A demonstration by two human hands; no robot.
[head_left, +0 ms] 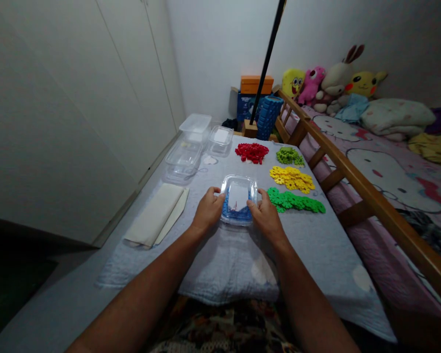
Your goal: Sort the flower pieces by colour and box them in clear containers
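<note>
Between my hands is a clear plastic container [226, 215] with its lid on, blue pieces inside and a white label [238, 197] on top. My left hand [208, 210] grips its left side, thumb at the rim. On the opposite side my right hand [267, 215] holds it, the thumb lying over the lid near the label. Just right of that hand lies a pile of green notched discs [296, 202]. Yellow discs [292, 178] are heaped behind the green ones. Farther back are a red pile of small pieces [252, 153] and a light green pile [289, 156].
Several clear plastic containers stand at the back left, among them a large open one [183, 154] and a labelled one [220, 139]. Folded cream cloth or paper [156, 213] lies at left. A wooden bed rail [382, 211] runs along the table's right side. A black pole [268, 59] rises behind.
</note>
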